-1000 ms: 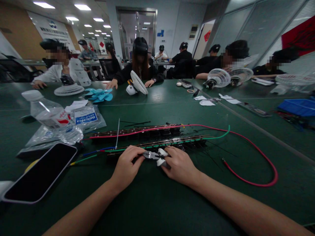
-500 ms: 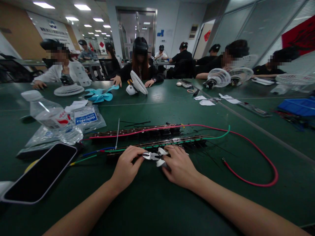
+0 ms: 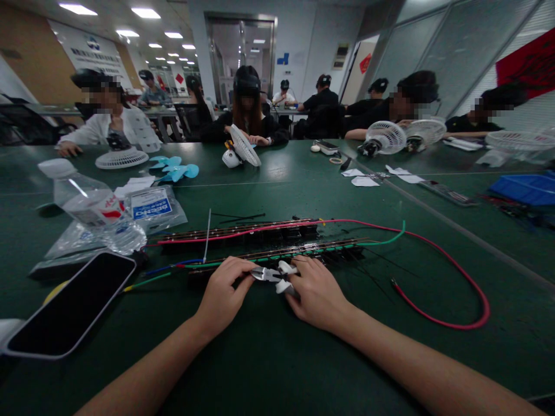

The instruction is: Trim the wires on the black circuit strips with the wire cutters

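White-gripped pliers point(image 3: 266, 275), mid-frame, are looking stiff, probably light; right hand point(image 3: 318, 292) is clasping the handles point(image 3: 284, 287), best hold; left hand point(image 3: 225, 289) is curling nearby, can't tell if pinching.

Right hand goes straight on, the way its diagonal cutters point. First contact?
The left hand, most likely. The diagonal cutters in the right hand aim at its thumb and index finger, seemingly at or nearly touching them; depth there is hard to judge.
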A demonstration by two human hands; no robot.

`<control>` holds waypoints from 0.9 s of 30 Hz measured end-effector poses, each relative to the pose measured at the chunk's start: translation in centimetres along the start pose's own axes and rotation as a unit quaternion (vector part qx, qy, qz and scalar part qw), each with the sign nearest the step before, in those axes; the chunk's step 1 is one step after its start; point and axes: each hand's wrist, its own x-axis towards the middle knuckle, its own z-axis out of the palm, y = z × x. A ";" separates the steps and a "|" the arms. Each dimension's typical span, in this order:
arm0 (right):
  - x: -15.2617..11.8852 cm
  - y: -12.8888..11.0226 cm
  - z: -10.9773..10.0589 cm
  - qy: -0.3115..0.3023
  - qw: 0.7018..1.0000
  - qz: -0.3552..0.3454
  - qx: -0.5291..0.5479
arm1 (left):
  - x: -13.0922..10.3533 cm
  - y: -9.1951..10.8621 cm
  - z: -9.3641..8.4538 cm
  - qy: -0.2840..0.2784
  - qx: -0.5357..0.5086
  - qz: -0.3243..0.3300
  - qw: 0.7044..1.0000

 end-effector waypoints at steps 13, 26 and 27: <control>0.1 0.0 0.0 -0.008 1.000 0.004 -0.012 | 0.0 0.0 0.0 -0.001 -0.009 0.001 1.000; 0.2 0.4 0.5 0.011 1.000 -0.008 -0.008 | 0.0 0.0 -0.1 -0.005 0.004 0.009 1.000; 0.2 0.4 0.5 0.012 1.000 -0.009 -0.008 | 0.0 -0.1 -0.1 -0.005 0.004 0.009 1.000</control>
